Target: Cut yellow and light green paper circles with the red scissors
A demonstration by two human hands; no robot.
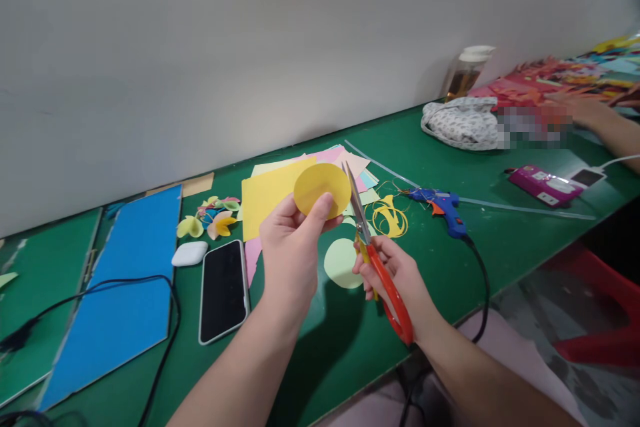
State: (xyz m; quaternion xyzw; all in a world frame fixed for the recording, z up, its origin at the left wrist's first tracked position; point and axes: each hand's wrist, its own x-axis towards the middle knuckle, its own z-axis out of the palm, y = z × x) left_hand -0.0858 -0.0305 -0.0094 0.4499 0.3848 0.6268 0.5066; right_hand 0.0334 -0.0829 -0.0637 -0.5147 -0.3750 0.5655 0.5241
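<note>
My left hand (295, 247) pinches a yellow paper circle (313, 187) between thumb and fingers, above the table. Red-handled scissors (383, 273) are in my right hand (395, 273), their blades pointing up and slightly apart beside the circle's right edge. A thin yellow strip shows by the fingers of my right hand. Below and between the hands, a pale green paper circle (345, 263) lies on the green table (320, 360). Sheets of yellow paper (260, 200) and other colours are stacked behind my left hand. Curled yellow offcuts (393, 219) lie to the right of the scissors.
A phone (224, 290), white case (190, 253), paper petals (220, 221) and blue board (120, 293) are at left. A blue glue gun (445, 207) with black cable, purple box (543, 185), patterned pouch (463, 123) and jar (467, 73) are at right. Another person's arm reaches in there.
</note>
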